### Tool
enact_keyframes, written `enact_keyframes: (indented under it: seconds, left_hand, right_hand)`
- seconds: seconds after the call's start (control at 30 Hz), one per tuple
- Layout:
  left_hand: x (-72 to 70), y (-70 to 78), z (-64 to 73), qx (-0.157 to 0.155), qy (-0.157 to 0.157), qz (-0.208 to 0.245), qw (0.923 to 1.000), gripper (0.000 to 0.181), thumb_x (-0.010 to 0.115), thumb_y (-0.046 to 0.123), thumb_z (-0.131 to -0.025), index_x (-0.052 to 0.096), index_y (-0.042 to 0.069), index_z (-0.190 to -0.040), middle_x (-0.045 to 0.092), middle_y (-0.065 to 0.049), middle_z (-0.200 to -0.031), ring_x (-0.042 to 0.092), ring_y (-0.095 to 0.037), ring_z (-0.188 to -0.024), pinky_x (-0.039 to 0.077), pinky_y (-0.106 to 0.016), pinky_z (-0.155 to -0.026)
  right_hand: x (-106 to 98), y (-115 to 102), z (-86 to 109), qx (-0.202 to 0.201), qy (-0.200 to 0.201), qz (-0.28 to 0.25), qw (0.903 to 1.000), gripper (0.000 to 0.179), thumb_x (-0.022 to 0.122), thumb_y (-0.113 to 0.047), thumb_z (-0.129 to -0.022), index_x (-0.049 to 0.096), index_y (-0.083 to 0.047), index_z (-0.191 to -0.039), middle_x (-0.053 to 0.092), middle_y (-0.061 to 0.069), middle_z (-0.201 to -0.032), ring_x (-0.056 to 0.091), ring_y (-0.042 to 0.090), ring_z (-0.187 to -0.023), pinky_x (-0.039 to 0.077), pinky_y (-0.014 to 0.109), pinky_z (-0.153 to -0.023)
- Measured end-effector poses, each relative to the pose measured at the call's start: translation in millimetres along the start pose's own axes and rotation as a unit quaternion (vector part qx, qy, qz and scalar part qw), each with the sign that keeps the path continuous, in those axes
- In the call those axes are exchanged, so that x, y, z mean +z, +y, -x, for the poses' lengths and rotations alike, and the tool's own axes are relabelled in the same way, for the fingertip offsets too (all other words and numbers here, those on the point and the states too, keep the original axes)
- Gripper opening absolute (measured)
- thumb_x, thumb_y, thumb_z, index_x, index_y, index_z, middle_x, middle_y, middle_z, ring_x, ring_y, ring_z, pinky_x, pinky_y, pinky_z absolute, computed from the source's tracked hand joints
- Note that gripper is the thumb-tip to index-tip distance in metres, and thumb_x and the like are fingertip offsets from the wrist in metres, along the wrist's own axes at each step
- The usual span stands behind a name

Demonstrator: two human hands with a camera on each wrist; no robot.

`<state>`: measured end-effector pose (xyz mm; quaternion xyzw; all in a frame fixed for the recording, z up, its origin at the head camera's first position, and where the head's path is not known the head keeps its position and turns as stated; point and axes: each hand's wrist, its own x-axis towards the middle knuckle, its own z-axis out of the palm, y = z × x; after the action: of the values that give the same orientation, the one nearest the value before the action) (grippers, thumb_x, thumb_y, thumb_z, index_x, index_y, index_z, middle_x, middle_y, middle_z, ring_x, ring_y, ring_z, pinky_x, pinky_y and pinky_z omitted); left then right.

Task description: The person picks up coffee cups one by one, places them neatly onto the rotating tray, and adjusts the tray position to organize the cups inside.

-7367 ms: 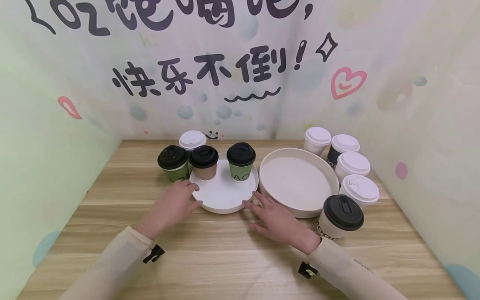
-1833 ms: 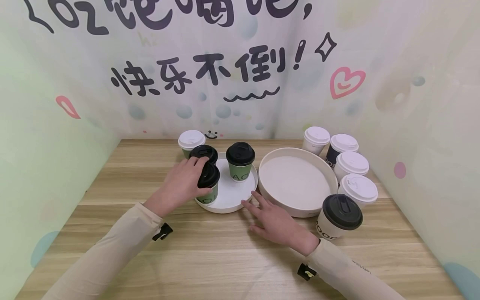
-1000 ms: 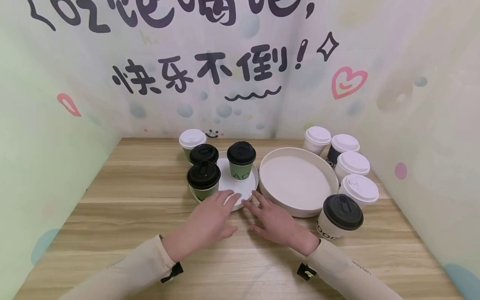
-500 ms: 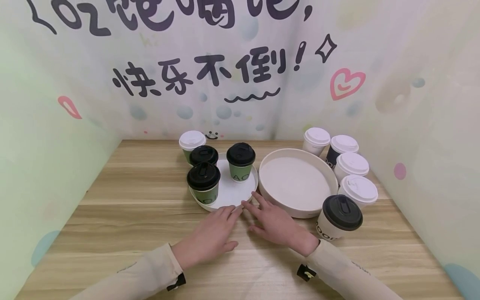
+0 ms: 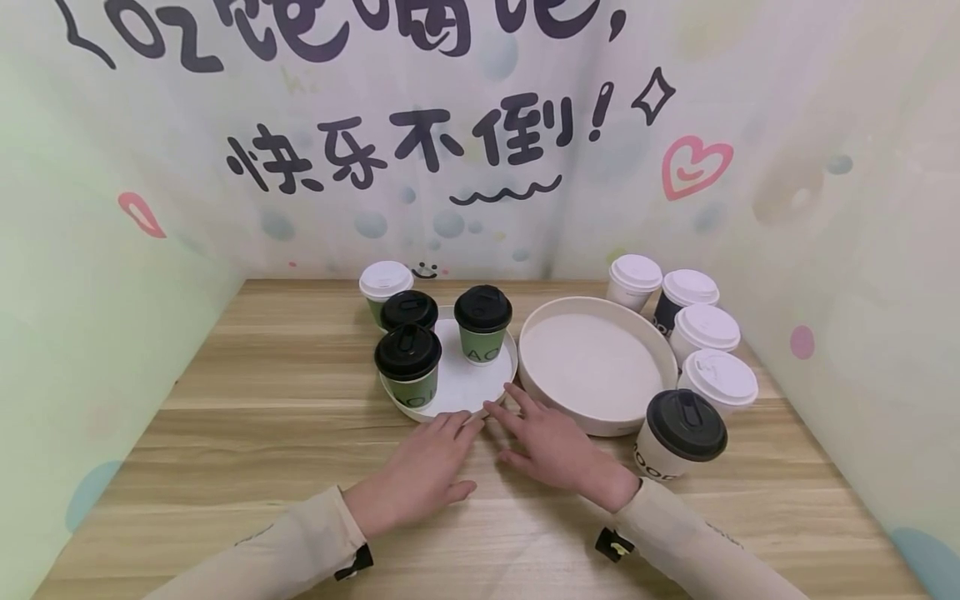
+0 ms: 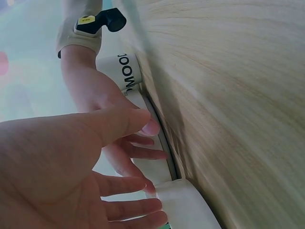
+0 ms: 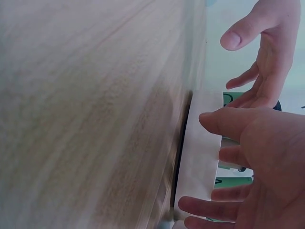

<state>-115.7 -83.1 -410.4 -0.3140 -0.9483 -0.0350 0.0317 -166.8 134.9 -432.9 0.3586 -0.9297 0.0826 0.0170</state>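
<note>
My left hand (image 5: pixel 420 475) lies at the near rim of the white round tray (image 5: pixel 468 387), fingers extended and touching the edge. At the tray's front right rim rests my right hand (image 5: pixel 553 442), fingers spread and also straight. On the tray stand a green paper cup with a black lid (image 5: pixel 482 333) at the back right and another green black-lidded cup (image 5: pixel 408 367) at the front left. Behind that one, a third black-lidded cup (image 5: pixel 409 310) is mostly hidden. The right wrist view shows both hands beside the tray's side wall (image 7: pixel 200 148).
A deeper cream round tray (image 5: pixel 596 362) holds nothing, right of the white one. Along its right side stand several white-lidded cups (image 5: pixel 705 329) and a white cup with a black lid (image 5: pixel 684 433). A white-lidded green cup (image 5: pixel 385 283) stands behind the white tray.
The left hand took the green black-lidded cup from the table's left, set it on the tray's front left, let go and moved right to the near rim. The right hand stayed at the rim.
</note>
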Motion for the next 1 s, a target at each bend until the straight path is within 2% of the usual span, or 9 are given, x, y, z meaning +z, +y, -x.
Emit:
enact_keyframes:
  seconds: [0.43,0.67,0.83,1.0]
  left_hand:
    - [-5.8,-4.9,0.2,-0.012,-0.018,0.003,0.9998,0.072,0.073,0.044,-0.086,0.049,0.003,-0.139,0.058,-0.015,-0.133,0.057,-0.028,-0.121,0.049,-0.040,-0.105]
    - [-9.7,-12.0,-0.1,-0.041,-0.021,0.024,0.9987,0.063,0.075,0.041,-0.084,0.056,0.004,-0.131,0.063,-0.012,-0.118,0.061,-0.025,-0.105,0.055,-0.038,-0.090]
    - [-15.2,-18.3,1.1,-0.061,-0.030,0.036,0.9970,0.060,0.077,0.040,-0.083,0.060,0.001,-0.126,0.063,-0.012,-0.113,0.062,-0.026,-0.101,0.056,-0.038,-0.087]
    - [-17.0,-26.2,3.5,-0.076,-0.025,0.056,0.9952,0.055,0.075,0.038,-0.085,0.062,0.002,-0.124,0.063,-0.012,-0.110,0.061,-0.026,-0.097,0.056,-0.040,-0.084]
  right_hand:
    - [-2,3,-0.6,0.002,-0.006,-0.003,1.0000,0.070,0.068,-0.043,-0.090,0.041,-0.021,-0.151,0.036,0.024,-0.156,0.061,0.039,-0.122,0.054,0.051,-0.095]
    - [-3,5,0.3,-0.004,0.008,0.000,1.0000,0.068,0.069,-0.042,-0.090,0.044,-0.021,-0.150,0.038,0.025,-0.154,0.059,0.040,-0.124,0.053,0.051,-0.096]
    - [-3,5,0.8,-0.001,0.008,0.001,1.0000,0.068,0.069,-0.041,-0.090,0.044,-0.021,-0.150,0.039,0.024,-0.154,0.057,0.039,-0.127,0.054,0.050,-0.096]
    - [-6,4,0.7,-0.001,0.003,0.001,1.0000,0.068,0.068,-0.041,-0.090,0.043,-0.021,-0.150,0.038,0.024,-0.154,0.057,0.039,-0.128,0.054,0.049,-0.095]
